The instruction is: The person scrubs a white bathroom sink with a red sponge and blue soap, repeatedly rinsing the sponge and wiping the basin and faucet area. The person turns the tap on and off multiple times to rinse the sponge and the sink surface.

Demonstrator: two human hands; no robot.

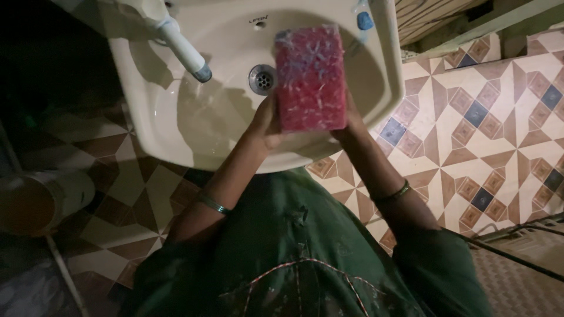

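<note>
- Together, both hands hold one pink rectangular sponge [311, 79] upright over the basin, its broad face turned toward the camera.
- Left hand [265, 124]: its grip is closed on the sponge's lower left edge, thumb along the side; the fingers go behind the sponge and are hidden.
- Right hand [351, 120]: its grip is closed on the lower right edge; only a strip of the hand shows beside the sponge, the rest is behind it.
- Sponge surface: pink, flecked with pale and bluish strands, with a lighter, frayed band along the top edge.
- Each wrist wears a bangle, a green one [213, 204] on the left arm and a darker one [392, 192] on the right.
- Below the sponge lies a cream wash basin [176, 126]; its round metal drain [262, 79] sits just left of the sponge.
- A white tap spout [184, 50] with a dark tip reaches over the bowl from the upper left, well apart from the hands.
- On the basin's rim at the upper right is a small blue oval sticker [365, 21]; a small dark printed mark sits above the drain.
- A green garment [294, 258] with thin red-and-white trim fills the lower middle.
- Around the basin, the floor [487, 117] is tiled in cream, brown and blue diamonds.
- At the left, in the dim part, lies a pale cylindrical container [44, 199].
</note>
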